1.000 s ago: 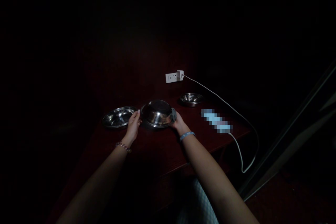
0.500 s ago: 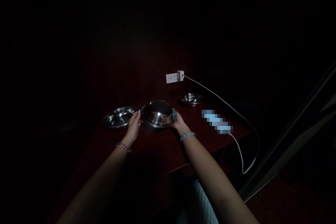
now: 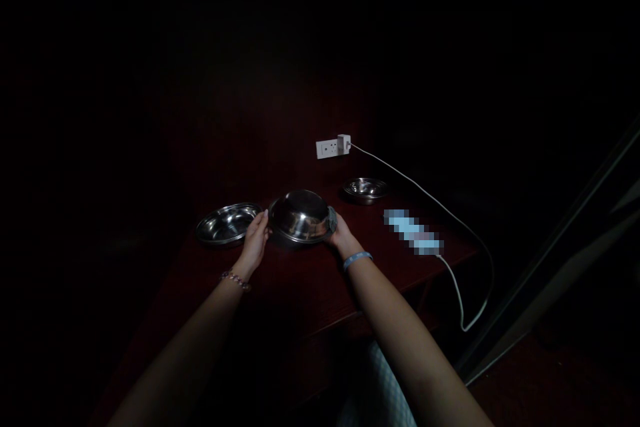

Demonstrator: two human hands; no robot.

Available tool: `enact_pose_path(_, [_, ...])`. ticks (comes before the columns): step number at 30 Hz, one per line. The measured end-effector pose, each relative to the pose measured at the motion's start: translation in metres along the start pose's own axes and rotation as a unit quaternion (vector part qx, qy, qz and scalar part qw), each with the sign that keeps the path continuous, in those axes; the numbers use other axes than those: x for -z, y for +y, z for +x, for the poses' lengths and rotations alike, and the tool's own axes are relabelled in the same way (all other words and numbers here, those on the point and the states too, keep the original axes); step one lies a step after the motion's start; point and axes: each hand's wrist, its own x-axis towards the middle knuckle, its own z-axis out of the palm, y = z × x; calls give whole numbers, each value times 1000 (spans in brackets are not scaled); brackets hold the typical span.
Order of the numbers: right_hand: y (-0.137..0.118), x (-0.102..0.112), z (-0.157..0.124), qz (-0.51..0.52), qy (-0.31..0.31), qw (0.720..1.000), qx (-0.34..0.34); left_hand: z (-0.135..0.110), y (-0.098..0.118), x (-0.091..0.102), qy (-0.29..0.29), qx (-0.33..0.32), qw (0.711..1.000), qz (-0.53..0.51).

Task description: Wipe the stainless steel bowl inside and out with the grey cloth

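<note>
A steel bowl (image 3: 300, 215) is turned upside down and tilted over the dark red table (image 3: 300, 287). My left hand (image 3: 255, 240) grips its left rim. My right hand (image 3: 338, 231) grips the right rim and presses a small grey pad (image 3: 331, 217) against the bowl's side. Just left of my left hand lies a shallow steel plate (image 3: 226, 223).
A second small steel bowl (image 3: 366, 188) stands at the back right. A white charger (image 3: 343, 143) is plugged into a wall socket (image 3: 327, 148); its cable (image 3: 450, 267) runs to a blurred device (image 3: 413, 231) near the table's right edge. The room is very dark.
</note>
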Motion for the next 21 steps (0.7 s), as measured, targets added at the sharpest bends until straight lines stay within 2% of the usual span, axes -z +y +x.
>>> enact_pose_path(3, [1, 2, 1, 10, -10, 1000, -23, 1, 0, 0, 8, 4, 1000, -9])
enact_pose_path(7, [1, 2, 0, 8, -2, 1000, -6, 0, 0, -1, 11, 17, 1000, -16])
enact_pose_path(13, [0, 4, 1, 36, 6, 997, -74, -1, 0, -2, 0, 24, 999, -30])
enact_pose_path(17, [1, 6, 4, 52, -9, 995, -84, 0, -1, -2, 3, 32, 999, -30])
enact_pose_path(21, [3, 9, 7, 81, 10, 993, -90, 1, -1, -2, 12, 35, 999, -25])
